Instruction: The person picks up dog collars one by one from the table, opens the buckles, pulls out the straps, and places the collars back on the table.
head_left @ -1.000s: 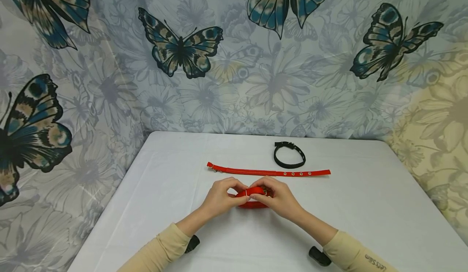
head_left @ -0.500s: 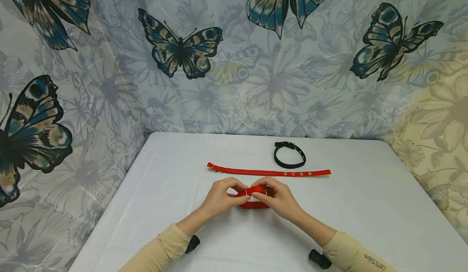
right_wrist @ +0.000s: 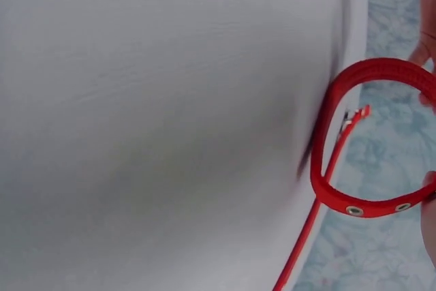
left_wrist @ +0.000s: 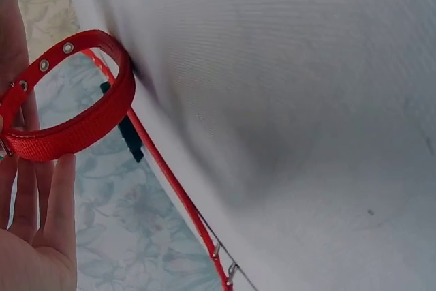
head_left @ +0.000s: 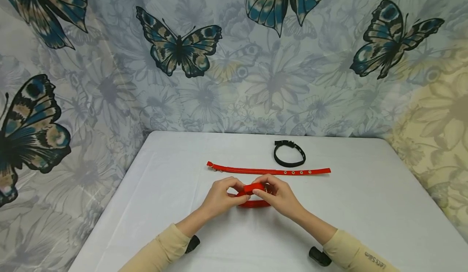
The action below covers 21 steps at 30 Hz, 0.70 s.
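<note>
Both hands hold a red collar [head_left: 254, 203] bent into a loop, near the middle of the table. On its left side, my left hand [head_left: 222, 196] pinches the band between thumb and fingers. My right hand [head_left: 284, 196] pinches the red strap on the other side, close to the left fingertips. Metal eyelets line one part of the collar [left_wrist: 105, 119] in the left wrist view. The loop stands on edge in the right wrist view, where the collar [right_wrist: 319, 148] shows two eyelets. Fingers mostly hide the buckle.
Beyond the hands, a second red collar [head_left: 252, 170] lies stretched out straight, with eyelets at its right end. Behind it lies a black collar [head_left: 290, 164] fastened in a ring. A white cloth covers the table [head_left: 175, 154], which meets a butterfly-patterned backdrop [head_left: 278, 85].
The red strap between the fingertips now stands up more, and the right thumb and fingers have shifted slightly around it. The left hand holds its place. The other collars lie as before.
</note>
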### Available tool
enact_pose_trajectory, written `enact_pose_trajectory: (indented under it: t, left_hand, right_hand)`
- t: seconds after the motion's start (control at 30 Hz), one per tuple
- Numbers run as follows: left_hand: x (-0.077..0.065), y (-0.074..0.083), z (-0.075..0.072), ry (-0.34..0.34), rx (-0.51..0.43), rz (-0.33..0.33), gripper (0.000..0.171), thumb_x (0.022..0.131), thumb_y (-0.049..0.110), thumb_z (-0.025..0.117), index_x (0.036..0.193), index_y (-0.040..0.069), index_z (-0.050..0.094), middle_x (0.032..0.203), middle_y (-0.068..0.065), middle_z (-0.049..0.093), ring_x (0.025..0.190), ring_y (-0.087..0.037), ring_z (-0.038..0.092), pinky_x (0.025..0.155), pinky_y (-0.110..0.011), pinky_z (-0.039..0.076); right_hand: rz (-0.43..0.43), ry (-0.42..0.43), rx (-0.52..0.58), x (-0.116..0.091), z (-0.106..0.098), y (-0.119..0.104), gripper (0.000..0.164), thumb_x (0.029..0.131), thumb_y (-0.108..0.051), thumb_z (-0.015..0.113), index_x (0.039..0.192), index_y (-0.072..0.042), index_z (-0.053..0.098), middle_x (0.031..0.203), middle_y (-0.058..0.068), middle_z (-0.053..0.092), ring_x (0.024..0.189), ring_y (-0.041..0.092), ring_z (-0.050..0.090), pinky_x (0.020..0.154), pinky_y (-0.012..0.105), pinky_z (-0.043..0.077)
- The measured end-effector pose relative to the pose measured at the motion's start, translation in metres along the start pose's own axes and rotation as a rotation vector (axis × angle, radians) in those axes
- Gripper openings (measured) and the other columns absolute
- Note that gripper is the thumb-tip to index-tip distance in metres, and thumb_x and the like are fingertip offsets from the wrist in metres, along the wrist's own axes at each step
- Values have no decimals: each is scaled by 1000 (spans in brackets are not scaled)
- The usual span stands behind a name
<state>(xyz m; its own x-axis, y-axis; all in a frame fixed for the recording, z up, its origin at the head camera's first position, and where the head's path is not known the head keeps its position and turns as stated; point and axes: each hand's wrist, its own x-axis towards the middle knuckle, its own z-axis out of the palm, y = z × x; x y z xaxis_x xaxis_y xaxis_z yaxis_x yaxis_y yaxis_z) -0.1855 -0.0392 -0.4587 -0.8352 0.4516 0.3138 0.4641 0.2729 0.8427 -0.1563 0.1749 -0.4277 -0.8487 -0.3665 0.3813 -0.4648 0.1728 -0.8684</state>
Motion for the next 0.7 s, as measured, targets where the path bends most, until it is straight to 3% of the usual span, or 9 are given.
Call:
enact_pose_trajectory:
  t: [0.2, 0.33, 0.43, 0.7]
  left_hand:
    - [1, 2, 0, 9, 2, -42, 14, 82, 16, 80, 91, 18, 71, 88, 11, 66, 85, -9, 63, 69, -23, 56]
    - [0, 2, 0, 14, -2, -66, 15, 81, 16, 81, 92, 18, 72, 88, 11, 66, 84, -8, 63, 71, -25, 57]
    - [-1, 1, 0, 17, -2, -65, 15, 81, 16, 80, 94, 18, 72, 89, 11, 66, 83, -8, 63, 71, -25, 56]
    - [-3, 2, 0, 23, -23, -64, 16, 81, 15, 80, 95, 16, 72, 89, 10, 66, 83, -9, 63, 71, -28, 57]
  right_hand:
    - [31, -17, -47, -1, -4, -2, 20, 87, 0, 70, 106, -1, 65, 101, 10, 66, 79, 19, 58, 68, 27, 52]
    - [31, -29, -119, -1, -11, -5, 23, 85, -1, 74, 106, -3, 66, 102, 8, 65, 87, 20, 59, 82, 37, 55]
    - [13, -33, -149, -1, -17, -8, 25, 83, 1, 75, 107, -1, 66, 104, 9, 65, 93, 23, 61, 91, 45, 51]
    - [2, -37, -230, -1, -22, -16, 24, 82, 4, 75, 104, -1, 68, 101, 9, 67, 96, 25, 65, 89, 42, 52]
